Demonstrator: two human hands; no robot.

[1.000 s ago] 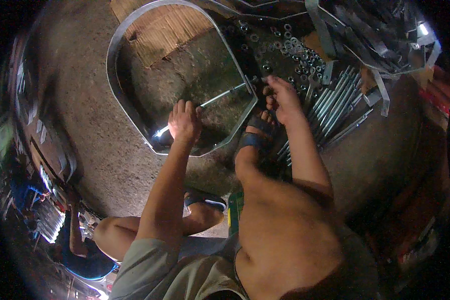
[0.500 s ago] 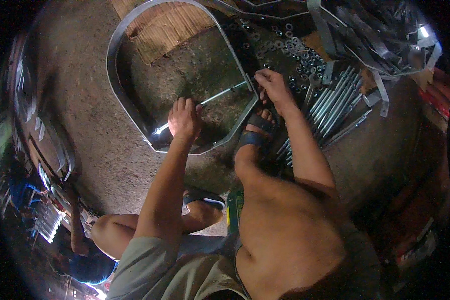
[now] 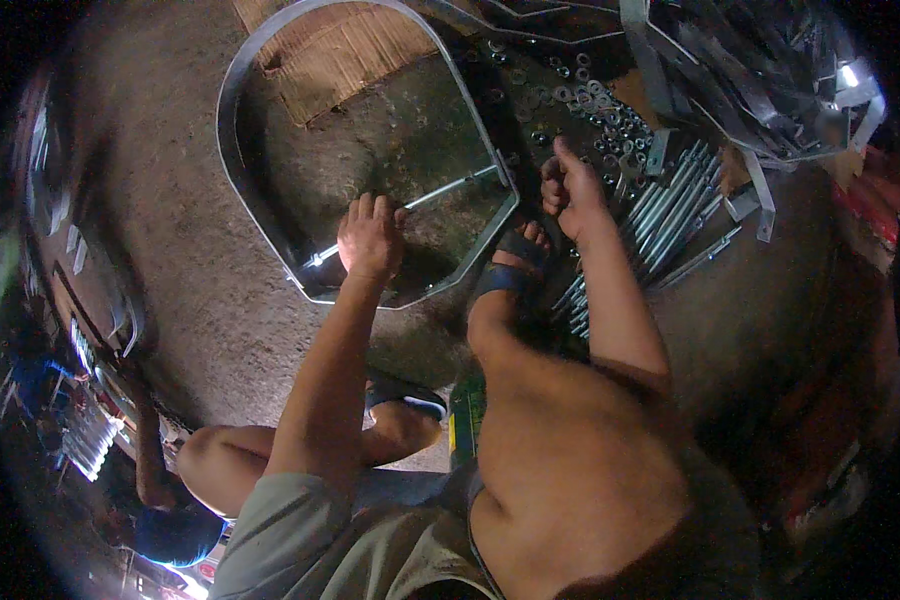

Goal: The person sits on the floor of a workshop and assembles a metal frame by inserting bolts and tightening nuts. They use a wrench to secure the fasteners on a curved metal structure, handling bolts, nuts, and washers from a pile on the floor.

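A large rounded metal strap frame point(image 3: 227, 150) lies on the floor in front of me, its straight sides narrowing toward me. A threaded rod point(image 3: 450, 190) crosses it from its lower left side to its right side, with a nut visible near the left end. My left hand point(image 3: 370, 238) is closed round the middle of this rod. Just outside the frame's right side, my right hand point(image 3: 574, 195) is apart from the rod end, its fingers curled and its thumb raised. Whatever lies in those curled fingers is hidden.
Loose nuts and washers point(image 3: 610, 118) are scattered at the right, beside a pile of threaded rods point(image 3: 670, 210). Bent metal straps point(image 3: 740, 75) are heaped at the far right. Cardboard point(image 3: 345, 60) lies beyond the frame. Another person point(image 3: 175, 535) sits at lower left.
My right hand has drawn back from the rod's right end, moving a little right and nearer to me. My left hand keeps its place on the rod.
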